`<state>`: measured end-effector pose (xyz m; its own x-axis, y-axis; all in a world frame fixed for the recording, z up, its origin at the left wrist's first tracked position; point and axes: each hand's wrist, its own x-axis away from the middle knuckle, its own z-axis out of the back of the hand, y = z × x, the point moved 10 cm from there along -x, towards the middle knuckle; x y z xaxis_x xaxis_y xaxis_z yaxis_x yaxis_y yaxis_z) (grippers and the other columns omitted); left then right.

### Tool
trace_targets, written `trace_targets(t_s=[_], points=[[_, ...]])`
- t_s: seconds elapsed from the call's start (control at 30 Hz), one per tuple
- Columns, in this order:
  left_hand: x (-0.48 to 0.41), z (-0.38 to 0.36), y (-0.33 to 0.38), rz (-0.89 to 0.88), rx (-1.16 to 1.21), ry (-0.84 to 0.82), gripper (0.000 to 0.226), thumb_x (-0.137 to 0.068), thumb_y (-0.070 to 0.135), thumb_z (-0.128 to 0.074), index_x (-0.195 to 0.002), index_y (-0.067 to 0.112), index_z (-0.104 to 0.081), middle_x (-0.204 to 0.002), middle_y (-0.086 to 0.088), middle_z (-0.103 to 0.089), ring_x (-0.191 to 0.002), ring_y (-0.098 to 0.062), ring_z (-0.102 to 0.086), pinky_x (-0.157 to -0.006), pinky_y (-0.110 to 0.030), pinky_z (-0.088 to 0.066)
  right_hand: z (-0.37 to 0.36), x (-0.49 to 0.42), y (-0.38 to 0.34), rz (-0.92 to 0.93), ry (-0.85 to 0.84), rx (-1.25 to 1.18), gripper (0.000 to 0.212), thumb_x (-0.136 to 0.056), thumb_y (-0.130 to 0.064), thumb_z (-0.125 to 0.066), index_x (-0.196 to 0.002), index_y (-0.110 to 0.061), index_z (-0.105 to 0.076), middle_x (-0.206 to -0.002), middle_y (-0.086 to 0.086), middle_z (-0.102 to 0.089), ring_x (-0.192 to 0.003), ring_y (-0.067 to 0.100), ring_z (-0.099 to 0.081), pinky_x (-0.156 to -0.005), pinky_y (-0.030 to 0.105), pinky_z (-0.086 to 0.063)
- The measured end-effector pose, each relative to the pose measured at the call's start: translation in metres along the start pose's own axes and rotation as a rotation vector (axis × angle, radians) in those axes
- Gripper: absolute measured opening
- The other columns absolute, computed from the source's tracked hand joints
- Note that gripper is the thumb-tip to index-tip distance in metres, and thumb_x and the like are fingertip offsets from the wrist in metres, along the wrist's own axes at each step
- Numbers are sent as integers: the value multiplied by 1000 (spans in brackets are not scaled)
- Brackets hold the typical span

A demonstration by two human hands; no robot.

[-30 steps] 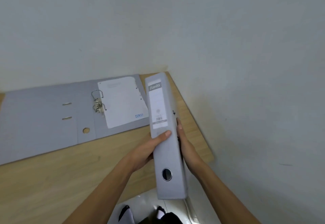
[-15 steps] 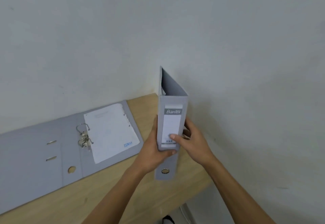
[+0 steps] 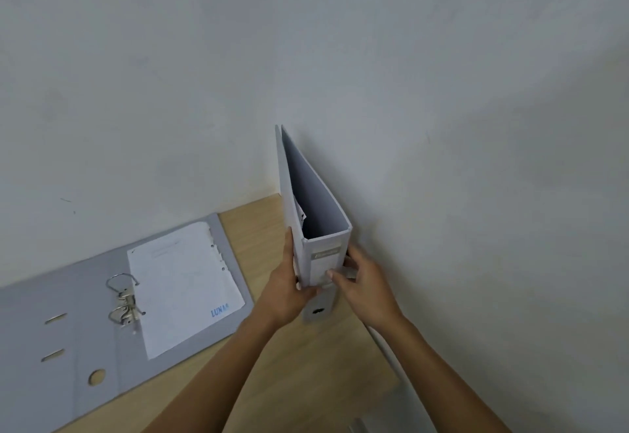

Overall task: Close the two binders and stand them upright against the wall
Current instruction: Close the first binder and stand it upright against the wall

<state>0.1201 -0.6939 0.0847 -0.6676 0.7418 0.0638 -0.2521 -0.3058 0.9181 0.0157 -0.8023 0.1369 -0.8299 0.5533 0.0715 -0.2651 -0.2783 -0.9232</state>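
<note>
A closed grey binder (image 3: 325,228) stands upright on the wooden table (image 3: 282,357), in the corner where the two walls meet, its labelled spine facing me. My left hand (image 3: 289,293) grips its left cover and my right hand (image 3: 360,283) holds its right side, thumb across the spine label. A second grey binder (image 3: 85,330) lies open and flat at the left, against the back wall. Its metal ring mechanism (image 3: 124,300) is open and a white punched sheet (image 3: 183,283) lies on its right half.
White walls (image 3: 442,126) close the table off at the back and at the right. The table's right edge (image 3: 384,347) runs just behind my right forearm. Bare wood shows in front of the open binder.
The closed binder went from lying tilted in my hands near the table's edge to standing upright, then moved back toward the corner. Both hands stayed on it.
</note>
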Motion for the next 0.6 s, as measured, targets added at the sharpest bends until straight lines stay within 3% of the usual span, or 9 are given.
trace_targets(t_s=[0.1, 0.2, 0.33, 0.43, 0.5, 0.6], points=[[-18, 1, 6, -3, -13, 22, 120, -84, 26, -78, -159, 26, 16, -150, 0, -50, -123, -8, -52, -81, 0, -46, 10, -12, 19, -98, 184, -24, 29, -88, -20, -72, -117, -17, -66, -111, -2, -71, -98, 8, -67, -80, 23, -55], [-32, 3, 9, -9, -7, 47, 119, -85, 22, -78, -159, 27, 15, -152, -1, -46, -124, -8, -48, -79, 3, -44, 0, -18, 48, -318, 255, -243, 31, -89, -29, -71, -113, -12, -62, -109, 7, -72, -100, 21, -71, -87, 42, -61], [-51, 6, 8, -6, 5, 79, 112, -86, 14, -76, -161, 26, 7, -155, 0, -42, -136, -19, -47, -83, 3, -42, -13, -26, 60, -470, 293, -584, 21, -96, -20, -61, -114, -10, -61, -112, 11, -69, -103, 21, -68, -86, 35, -58], [-62, 7, 10, -7, 21, 105, 108, -88, 11, -73, -161, 27, 5, -155, 7, -37, -141, -20, -42, -85, 2, -41, -15, -31, 56, -460, 288, -635, 14, -97, -16, -56, -107, -12, -65, -115, 11, -68, -99, 17, -65, -86, 34, -55], [-70, 7, 11, -2, 14, 121, 108, -89, 11, -73, -161, 28, 6, -161, 2, -34, -142, -17, -40, -90, -4, -43, -13, -37, 53, -445, 281, -638, 15, -97, -13, -53, -104, -17, -67, -117, 8, -67, -101, 14, -63, -87, 34, -55], [-78, 9, 9, 1, 5, 130, 109, -87, 12, -75, -161, 28, 3, -162, 1, -34, -144, -21, -39, -103, -26, -45, -9, -45, 50, -426, 252, -601, 21, -98, -10, -50, -105, -20, -67, -121, 5, -66, -107, 15, -62, -88, 34, -54]])
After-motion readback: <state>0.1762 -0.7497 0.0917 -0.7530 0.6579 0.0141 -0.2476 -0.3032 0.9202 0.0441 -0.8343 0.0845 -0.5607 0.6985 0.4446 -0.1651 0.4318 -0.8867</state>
